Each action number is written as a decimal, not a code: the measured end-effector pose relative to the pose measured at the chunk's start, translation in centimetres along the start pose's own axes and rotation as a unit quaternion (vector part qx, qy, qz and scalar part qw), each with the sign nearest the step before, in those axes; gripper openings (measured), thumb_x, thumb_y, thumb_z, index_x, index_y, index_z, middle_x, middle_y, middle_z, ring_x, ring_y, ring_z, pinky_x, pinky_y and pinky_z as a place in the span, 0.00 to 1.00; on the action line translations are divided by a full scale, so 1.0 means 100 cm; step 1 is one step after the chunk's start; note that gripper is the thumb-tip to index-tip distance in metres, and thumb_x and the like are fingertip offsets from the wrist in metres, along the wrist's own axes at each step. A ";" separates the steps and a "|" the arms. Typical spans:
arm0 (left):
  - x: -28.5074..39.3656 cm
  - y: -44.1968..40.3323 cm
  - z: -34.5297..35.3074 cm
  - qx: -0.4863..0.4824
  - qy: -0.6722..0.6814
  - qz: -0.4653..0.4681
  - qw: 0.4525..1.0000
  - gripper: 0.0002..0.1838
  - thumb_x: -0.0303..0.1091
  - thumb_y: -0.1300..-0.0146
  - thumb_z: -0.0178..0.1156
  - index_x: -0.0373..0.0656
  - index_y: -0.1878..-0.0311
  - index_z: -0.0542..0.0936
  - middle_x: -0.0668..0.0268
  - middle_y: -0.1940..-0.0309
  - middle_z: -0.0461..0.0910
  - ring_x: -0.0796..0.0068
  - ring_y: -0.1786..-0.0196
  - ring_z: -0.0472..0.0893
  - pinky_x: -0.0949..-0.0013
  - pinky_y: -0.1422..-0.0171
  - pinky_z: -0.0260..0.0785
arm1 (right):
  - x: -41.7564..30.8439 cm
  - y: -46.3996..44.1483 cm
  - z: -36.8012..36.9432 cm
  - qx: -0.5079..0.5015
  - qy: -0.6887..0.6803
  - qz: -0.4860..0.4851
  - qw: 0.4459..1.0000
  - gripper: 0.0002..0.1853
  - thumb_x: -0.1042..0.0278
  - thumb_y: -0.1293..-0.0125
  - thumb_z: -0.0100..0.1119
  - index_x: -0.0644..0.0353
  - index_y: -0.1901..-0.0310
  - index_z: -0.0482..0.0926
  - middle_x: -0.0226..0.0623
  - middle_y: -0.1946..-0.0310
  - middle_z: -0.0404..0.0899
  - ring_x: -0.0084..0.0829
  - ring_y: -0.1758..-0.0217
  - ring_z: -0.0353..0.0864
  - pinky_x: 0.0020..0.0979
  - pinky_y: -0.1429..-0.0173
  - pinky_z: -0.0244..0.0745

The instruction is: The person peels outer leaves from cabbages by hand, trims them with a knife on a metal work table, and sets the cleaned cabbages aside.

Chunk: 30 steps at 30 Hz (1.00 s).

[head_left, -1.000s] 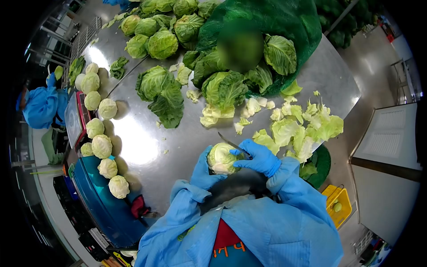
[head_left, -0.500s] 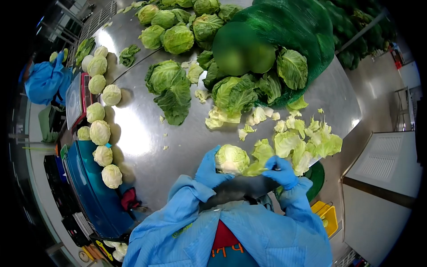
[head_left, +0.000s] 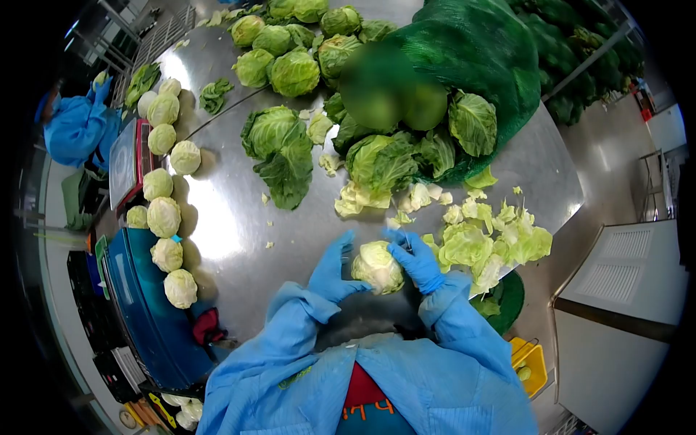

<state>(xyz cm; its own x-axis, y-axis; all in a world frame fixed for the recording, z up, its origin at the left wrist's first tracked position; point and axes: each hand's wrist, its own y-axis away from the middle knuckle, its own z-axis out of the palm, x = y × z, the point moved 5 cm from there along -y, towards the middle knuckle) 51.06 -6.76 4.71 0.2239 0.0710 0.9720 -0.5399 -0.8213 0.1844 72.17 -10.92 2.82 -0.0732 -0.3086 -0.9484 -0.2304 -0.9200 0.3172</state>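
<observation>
A pale, trimmed cabbage (head_left: 378, 267) sits at the near side of the steel table, between my two blue-gloved hands. My left hand (head_left: 335, 270) is cupped open at its left, thumb close to the lower side and fingers spread apart from it. On the upper right of the cabbage, my right hand (head_left: 416, 262) has its bent fingers against the surface; whether a leaf is pinched there is hard to see. Just right of that hand lies a pile of loose pale leaves (head_left: 467, 245). Beyond the hands is an untrimmed green cabbage (head_left: 378, 161).
Pale cabbages (head_left: 164, 216) line the table's left side, beside a scale (head_left: 125, 168) and a blue bin (head_left: 148, 304). A green mesh sack (head_left: 478, 58) of cabbages lies at the back. Below the right edge are a green basket (head_left: 513, 301) and yellow crate (head_left: 533, 366). Another person (head_left: 76, 130) stands far left.
My right hand has moved left from a leaf beside the cabbage onto the cabbage itself. That leaf is out of its fingers. My left hand has loosened from the cabbage, which has turned.
</observation>
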 end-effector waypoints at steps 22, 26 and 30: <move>0.020 -0.035 0.049 0.030 -0.228 0.025 0.973 0.58 0.54 0.62 0.78 0.38 0.31 0.59 0.46 0.36 0.62 0.44 0.36 0.66 0.49 0.32 0.60 | 0.023 0.109 -0.146 0.430 -0.173 -0.021 0.886 0.16 0.65 0.29 0.45 0.58 0.46 0.78 0.29 0.68 0.77 0.14 0.78 0.65 0.18 0.79 0.62; 0.026 -0.041 0.062 -0.009 -0.315 0.043 0.948 0.59 0.52 0.64 0.80 0.33 0.33 0.59 0.48 0.39 0.66 0.47 0.38 0.69 0.53 0.33 0.63 | 0.028 0.082 -0.083 0.088 0.290 -0.042 0.952 0.17 0.52 0.30 0.52 0.58 0.60 0.81 0.40 0.65 0.82 0.42 0.62 0.81 0.36 0.54 0.76; 0.027 -0.047 0.058 -0.021 -0.296 0.056 0.953 0.56 0.51 0.64 0.79 0.34 0.35 0.61 0.48 0.41 0.67 0.46 0.39 0.69 0.53 0.35 0.64 | -0.003 0.067 -0.036 0.034 0.340 -0.069 0.937 0.20 0.44 0.33 0.54 0.54 0.65 0.81 0.40 0.70 0.81 0.47 0.65 0.80 0.41 0.58 0.75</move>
<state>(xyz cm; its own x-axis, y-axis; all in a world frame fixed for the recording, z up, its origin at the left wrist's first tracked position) 58.96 -5.98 5.60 0.5748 -0.3574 0.7361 -0.6164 -0.7808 0.1022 74.15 -17.85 5.22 0.5916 -0.2919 -0.7515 -0.2560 -0.9519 0.1683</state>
